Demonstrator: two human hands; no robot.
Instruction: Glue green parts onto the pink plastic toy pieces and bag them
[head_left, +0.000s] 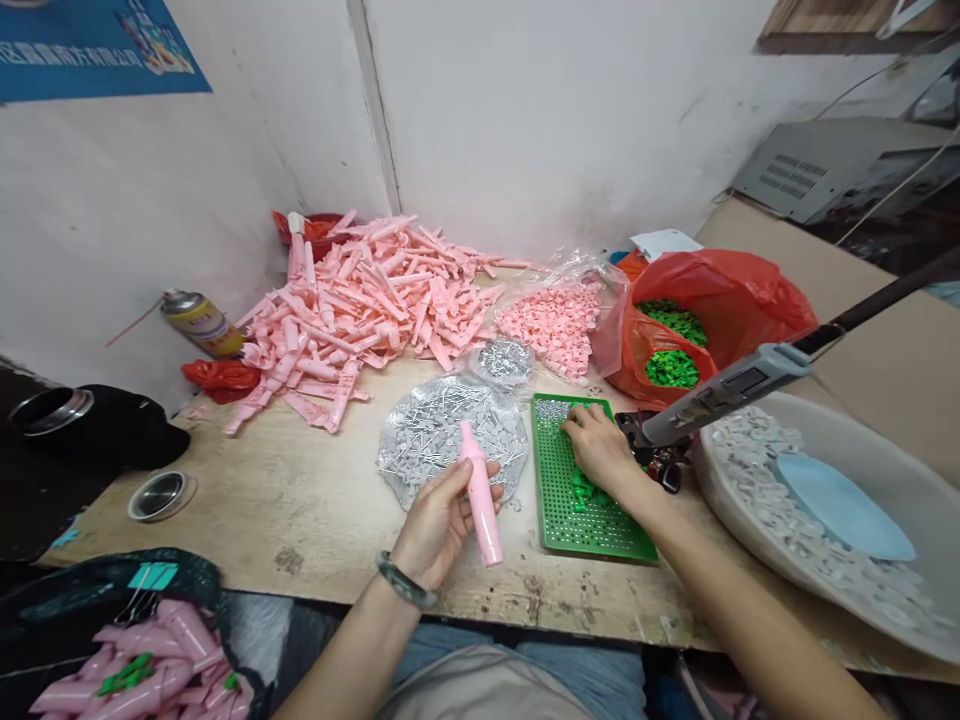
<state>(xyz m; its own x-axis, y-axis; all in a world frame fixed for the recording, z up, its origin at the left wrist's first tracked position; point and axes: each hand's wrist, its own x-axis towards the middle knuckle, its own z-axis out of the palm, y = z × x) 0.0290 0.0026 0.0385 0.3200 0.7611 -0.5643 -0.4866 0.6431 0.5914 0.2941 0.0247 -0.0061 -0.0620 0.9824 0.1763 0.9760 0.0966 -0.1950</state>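
My left hand [448,505] is closed around a pink plastic handle shell [481,495], its narrow tip pointing away from me. Just beyond it, a round clear plastic sheet or bag [420,440] holds thin metal pins and small pale parts. My right hand [598,440] reaches over a green perforated tray [559,510]. Its fingers are bent and drawn together at the tray's far end, close to small silvery metal pieces [553,409]. Whatever those fingertips hold is hidden. Small green plastic parts [585,492] lie in the tray under my right hand.
A large heap of pink shells [375,290] lies against the wall. Small pink parts [559,320] fill a clear bag beside a red bag [735,290] of green parts. A grey tool on an arm [727,390] juts over a white basin [825,590]. A dark bag [217,590] holds pink pieces.
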